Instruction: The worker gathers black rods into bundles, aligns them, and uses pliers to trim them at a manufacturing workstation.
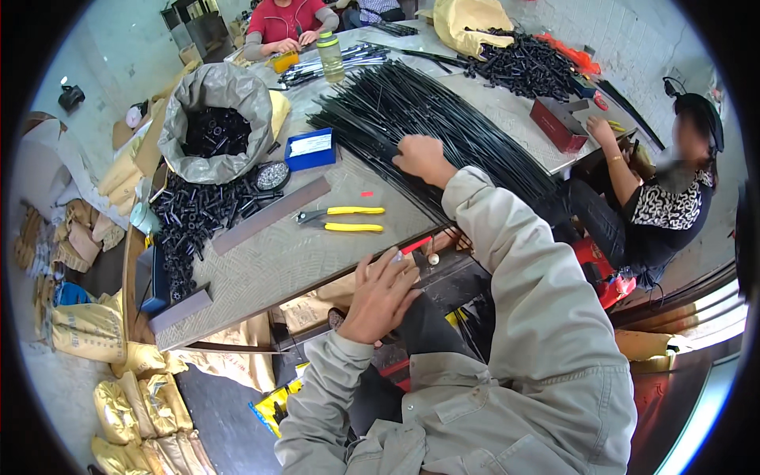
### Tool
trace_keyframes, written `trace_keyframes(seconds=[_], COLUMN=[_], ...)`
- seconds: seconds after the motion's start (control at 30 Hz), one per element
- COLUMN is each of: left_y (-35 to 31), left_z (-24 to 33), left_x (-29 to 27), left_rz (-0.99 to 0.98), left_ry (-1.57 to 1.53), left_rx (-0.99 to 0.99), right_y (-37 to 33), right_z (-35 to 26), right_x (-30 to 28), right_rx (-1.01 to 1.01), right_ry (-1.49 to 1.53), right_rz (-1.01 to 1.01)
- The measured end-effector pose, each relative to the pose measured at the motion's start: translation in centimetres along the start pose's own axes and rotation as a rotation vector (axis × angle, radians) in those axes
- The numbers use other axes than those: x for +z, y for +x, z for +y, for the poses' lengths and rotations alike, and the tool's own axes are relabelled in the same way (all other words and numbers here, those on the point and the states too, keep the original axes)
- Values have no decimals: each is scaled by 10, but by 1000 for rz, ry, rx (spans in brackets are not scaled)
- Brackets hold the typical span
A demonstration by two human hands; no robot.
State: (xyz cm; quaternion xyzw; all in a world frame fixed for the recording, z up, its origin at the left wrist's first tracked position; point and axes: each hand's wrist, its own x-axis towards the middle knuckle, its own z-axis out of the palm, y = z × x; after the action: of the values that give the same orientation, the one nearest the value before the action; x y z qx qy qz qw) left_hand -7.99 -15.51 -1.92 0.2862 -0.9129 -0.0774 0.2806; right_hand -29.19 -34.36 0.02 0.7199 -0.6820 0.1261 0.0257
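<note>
My right hand (425,158) reaches over a large pile of long, thin black rods (443,119) on the table. Its fingers are curled closed against the pile's near left side, and what lies inside them is hidden. Just off the table's front edge, my left hand (380,295) hangs with fingers stretched and slightly apart, holding nothing that I can see. Beyond it on the tabletop lie pliers with yellow handles (344,219). A blue box of small pale pieces (309,149) stands left of the rods.
A grey sack of black parts (215,131) stands at the left, with loose black fittings (210,207) heaped below it. Flat metal bars (271,214) lie nearby. A bottle (331,57) stands farther back. One co-worker (289,28) sits across the table, another (673,182) at the right beside a dark red box (559,125).
</note>
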Motion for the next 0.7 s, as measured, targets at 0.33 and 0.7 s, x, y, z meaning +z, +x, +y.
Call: trace_keyframes(seconds=[0.33, 0.7], left_y=[113, 148], left_z=[-69, -89], left_x=[71, 104], left_rz=[117, 14], left_ry=[32, 148], left_rx=[-99, -164], right_y=[26, -2], right_z=[23, -12], right_x=[-23, -173], right_rx=[119, -250], right_ry=[750, 1348], right_rz=[65, 387])
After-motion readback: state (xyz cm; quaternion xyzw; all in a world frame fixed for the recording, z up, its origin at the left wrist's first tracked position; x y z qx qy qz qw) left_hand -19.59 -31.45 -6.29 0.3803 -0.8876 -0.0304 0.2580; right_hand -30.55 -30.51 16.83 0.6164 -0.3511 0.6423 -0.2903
